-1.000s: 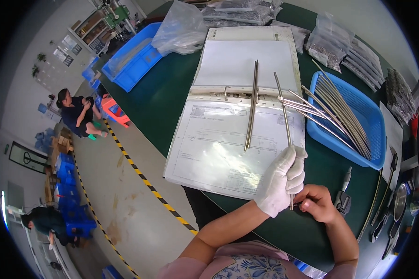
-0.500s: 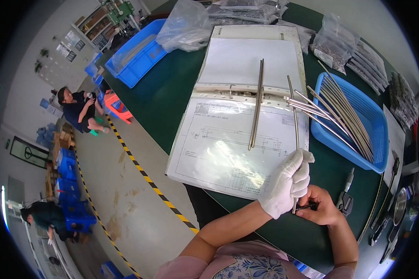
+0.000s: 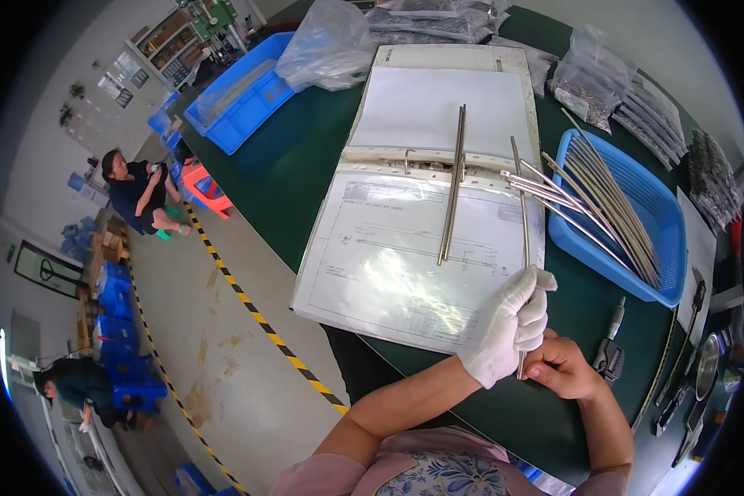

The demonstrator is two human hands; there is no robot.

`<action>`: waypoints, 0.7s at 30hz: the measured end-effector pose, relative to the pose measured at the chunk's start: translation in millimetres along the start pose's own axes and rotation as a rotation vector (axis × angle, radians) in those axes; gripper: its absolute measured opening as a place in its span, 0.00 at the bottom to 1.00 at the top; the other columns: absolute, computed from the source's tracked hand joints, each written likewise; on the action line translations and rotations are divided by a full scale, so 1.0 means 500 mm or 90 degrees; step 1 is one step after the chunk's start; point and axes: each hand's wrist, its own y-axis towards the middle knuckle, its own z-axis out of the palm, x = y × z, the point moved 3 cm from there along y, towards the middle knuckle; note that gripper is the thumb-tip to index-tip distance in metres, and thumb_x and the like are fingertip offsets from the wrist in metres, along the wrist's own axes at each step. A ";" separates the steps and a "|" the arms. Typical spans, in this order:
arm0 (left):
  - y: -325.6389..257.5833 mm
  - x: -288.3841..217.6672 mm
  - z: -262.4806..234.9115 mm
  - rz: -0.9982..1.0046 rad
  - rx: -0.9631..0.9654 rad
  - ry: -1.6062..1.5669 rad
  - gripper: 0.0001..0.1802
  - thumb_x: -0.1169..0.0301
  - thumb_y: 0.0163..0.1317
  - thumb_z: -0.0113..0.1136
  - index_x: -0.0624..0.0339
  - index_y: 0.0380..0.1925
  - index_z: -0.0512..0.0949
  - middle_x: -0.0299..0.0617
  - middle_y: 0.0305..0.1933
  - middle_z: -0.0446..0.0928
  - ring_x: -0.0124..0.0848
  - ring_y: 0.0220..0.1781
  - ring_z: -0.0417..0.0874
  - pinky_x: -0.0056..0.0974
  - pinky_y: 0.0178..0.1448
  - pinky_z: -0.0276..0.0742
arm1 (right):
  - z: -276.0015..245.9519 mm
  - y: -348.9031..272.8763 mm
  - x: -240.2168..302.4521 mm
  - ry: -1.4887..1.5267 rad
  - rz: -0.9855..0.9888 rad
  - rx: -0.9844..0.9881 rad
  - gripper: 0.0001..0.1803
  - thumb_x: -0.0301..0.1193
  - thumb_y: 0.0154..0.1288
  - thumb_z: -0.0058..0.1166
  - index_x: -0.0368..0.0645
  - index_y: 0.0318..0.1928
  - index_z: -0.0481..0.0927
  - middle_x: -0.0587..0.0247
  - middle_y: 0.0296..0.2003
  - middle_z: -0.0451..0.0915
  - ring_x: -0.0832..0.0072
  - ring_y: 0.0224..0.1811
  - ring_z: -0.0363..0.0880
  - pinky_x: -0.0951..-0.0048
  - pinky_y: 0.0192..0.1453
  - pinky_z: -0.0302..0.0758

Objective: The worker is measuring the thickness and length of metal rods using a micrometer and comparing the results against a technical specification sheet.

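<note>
Left hand (image 3: pixel 511 325), gloved, grips a thin metal rod (image 3: pixel 522 223); bare right hand (image 3: pixel 564 369) pinches its lower end.

Open green desk (image 3: pixel 298 165) left of the binder (image 3: pixel 422 248) is the roomy side. On the right it's tight: blue basket (image 3: pixel 665 223) with rods (image 3: pixel 612 198) sticking out, and a small tool (image 3: pixel 610 354) right beside the right hand (image 3: pixel 566 368).
</note>
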 end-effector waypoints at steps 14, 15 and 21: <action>-0.035 -0.158 -0.008 0.159 -0.252 0.431 0.14 0.65 0.66 0.41 0.59 0.46 0.69 0.26 0.16 0.59 0.16 0.12 0.53 0.23 0.12 0.47 | 0.003 0.007 0.009 0.080 0.190 -0.116 0.04 0.29 0.59 0.54 0.42 0.30 0.78 0.70 0.25 0.77 0.78 0.27 0.68 0.77 0.34 0.65; -0.032 -0.190 -0.007 0.185 -0.307 0.533 0.13 0.67 0.66 0.41 0.60 0.47 0.70 0.28 0.17 0.61 0.17 0.13 0.57 0.24 0.14 0.52 | 0.005 0.005 0.008 0.083 0.187 -0.114 0.04 0.29 0.59 0.54 0.43 0.31 0.78 0.70 0.25 0.76 0.78 0.26 0.68 0.77 0.34 0.65; 0.035 -0.310 -0.071 0.331 -0.416 1.027 0.12 0.70 0.63 0.47 0.60 0.44 0.73 0.35 0.21 0.71 0.23 0.21 0.70 0.32 0.28 0.68 | 0.009 0.013 0.009 0.100 0.188 -0.091 0.04 0.29 0.59 0.55 0.42 0.31 0.78 0.68 0.24 0.76 0.78 0.27 0.69 0.77 0.33 0.65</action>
